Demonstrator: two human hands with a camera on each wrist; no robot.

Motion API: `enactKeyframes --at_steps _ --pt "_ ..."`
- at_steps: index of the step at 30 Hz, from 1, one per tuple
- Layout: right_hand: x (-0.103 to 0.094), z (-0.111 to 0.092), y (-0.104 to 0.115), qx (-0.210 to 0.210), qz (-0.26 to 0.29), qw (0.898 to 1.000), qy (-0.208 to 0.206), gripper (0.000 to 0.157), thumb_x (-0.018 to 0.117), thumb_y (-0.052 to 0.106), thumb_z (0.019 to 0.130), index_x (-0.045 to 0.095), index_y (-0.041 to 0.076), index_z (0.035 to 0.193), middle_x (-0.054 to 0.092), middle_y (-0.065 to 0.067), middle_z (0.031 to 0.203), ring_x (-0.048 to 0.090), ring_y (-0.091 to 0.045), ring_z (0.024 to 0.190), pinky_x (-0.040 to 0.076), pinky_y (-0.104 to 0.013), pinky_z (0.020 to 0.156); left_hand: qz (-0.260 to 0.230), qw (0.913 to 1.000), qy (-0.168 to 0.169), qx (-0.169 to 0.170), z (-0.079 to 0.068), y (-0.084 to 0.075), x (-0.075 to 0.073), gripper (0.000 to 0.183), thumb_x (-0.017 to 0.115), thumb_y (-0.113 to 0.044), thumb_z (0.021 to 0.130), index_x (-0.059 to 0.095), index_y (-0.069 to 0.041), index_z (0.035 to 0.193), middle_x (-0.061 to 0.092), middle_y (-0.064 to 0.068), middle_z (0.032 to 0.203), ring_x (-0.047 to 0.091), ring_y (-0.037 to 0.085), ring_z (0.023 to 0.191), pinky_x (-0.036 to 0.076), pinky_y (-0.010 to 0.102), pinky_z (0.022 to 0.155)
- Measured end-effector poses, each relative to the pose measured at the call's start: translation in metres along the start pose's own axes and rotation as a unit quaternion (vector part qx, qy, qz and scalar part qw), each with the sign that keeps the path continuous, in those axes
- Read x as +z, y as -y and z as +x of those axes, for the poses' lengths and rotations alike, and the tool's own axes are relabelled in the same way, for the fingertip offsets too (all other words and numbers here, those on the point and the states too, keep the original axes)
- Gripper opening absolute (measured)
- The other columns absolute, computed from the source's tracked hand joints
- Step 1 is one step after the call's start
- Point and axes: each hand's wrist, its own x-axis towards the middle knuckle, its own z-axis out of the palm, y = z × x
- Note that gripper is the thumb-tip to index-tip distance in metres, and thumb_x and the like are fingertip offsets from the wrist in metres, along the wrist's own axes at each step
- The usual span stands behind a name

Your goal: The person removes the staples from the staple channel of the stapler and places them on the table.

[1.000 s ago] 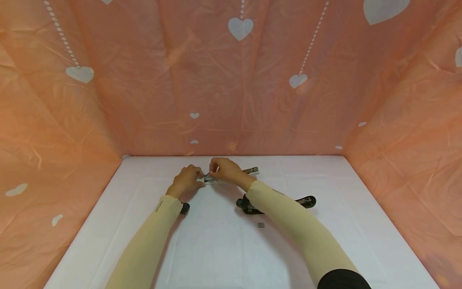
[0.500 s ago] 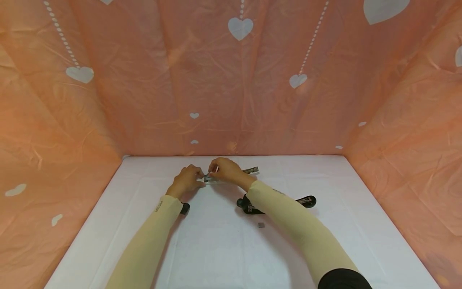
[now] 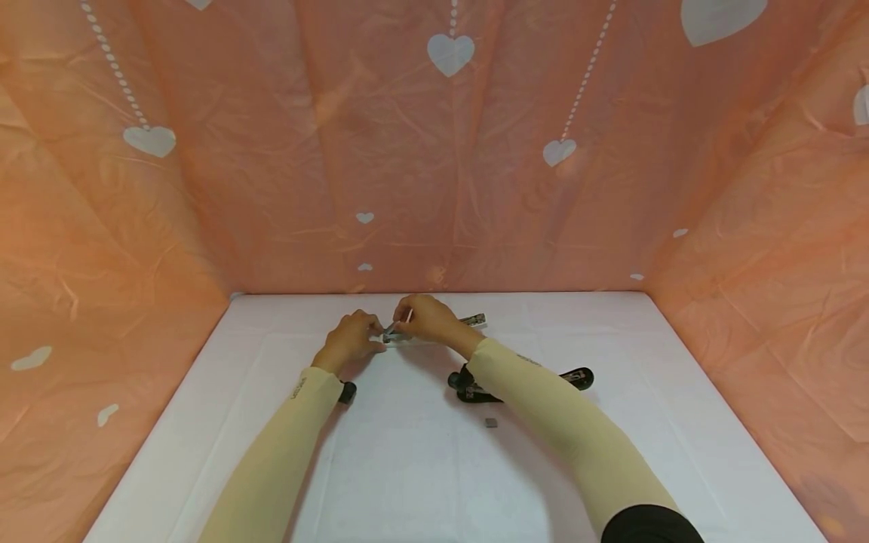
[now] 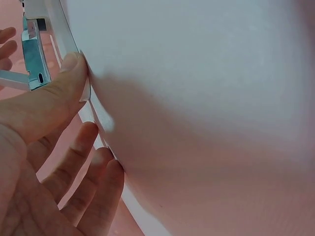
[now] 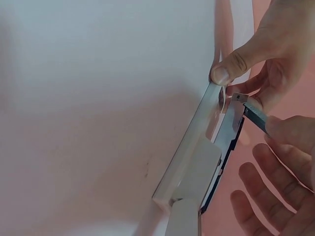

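Observation:
A white stapler (image 5: 197, 162) lies opened out near the far edge of the table, its metal magazine (image 5: 230, 115) exposed. My left hand (image 3: 351, 337) grips the stapler's left end, thumb on the near side and fingers behind, as the left wrist view shows. Between thumb and forefinger my right hand (image 3: 426, 319) pinches a grey strip of staples (image 5: 256, 118). One end of the strip meets the magazine's end by the left fingers; the strip stands at a slant to it. In the head view the right hand hides the stapler's middle, and its far arm (image 3: 473, 320) shows beyond.
A black stapler (image 3: 580, 378), also opened out, lies nearer on the right, partly hidden under the right sleeve (image 3: 557, 407). In front of it sits a small grey block of staples (image 3: 491, 423). An orange curtain (image 3: 434, 188) rises behind the white table (image 3: 394, 452) and along both sides.

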Motion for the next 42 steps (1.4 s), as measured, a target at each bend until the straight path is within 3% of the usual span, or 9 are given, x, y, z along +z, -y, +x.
enactKeyframes --at_steps 19,32,42 --pt "-0.008 -0.011 -0.008 -0.039 0.056 0.998 -0.013 0.011 0.079 0.015 0.099 0.077 0.007 0.107 0.074 -0.005 0.102 0.067 -0.018 0.095 0.056 -0.031 0.088 -0.002 1.0 0.003 -0.005 0.0 -0.002 0.0 0.033 0.084 -0.022 0.096 0.075 -0.006 0.122 0.062 0.019 0.136 0.056 0.042 0.129 0.051 0.061 0.101" --pt "-0.009 -0.021 -0.014 -0.052 0.052 0.997 -0.008 0.008 0.078 0.014 0.1 0.077 0.007 0.103 0.074 -0.003 0.098 0.066 -0.015 0.089 0.056 -0.028 0.082 -0.007 1.0 0.004 -0.001 -0.002 -0.002 -0.001 0.031 0.083 -0.022 0.097 0.074 -0.005 0.122 0.061 0.021 0.138 0.056 0.044 0.129 0.05 0.062 0.101" --pt "-0.006 -0.028 -0.014 -0.029 0.058 0.998 0.017 0.006 0.076 0.016 0.102 0.078 0.011 0.104 0.074 0.0 0.1 0.066 -0.013 0.088 0.056 -0.027 0.08 -0.009 0.9999 0.002 -0.006 -0.001 -0.003 0.0 0.032 0.083 -0.021 0.097 0.075 -0.005 0.123 0.061 0.021 0.138 0.056 0.043 0.13 0.05 0.062 0.102"
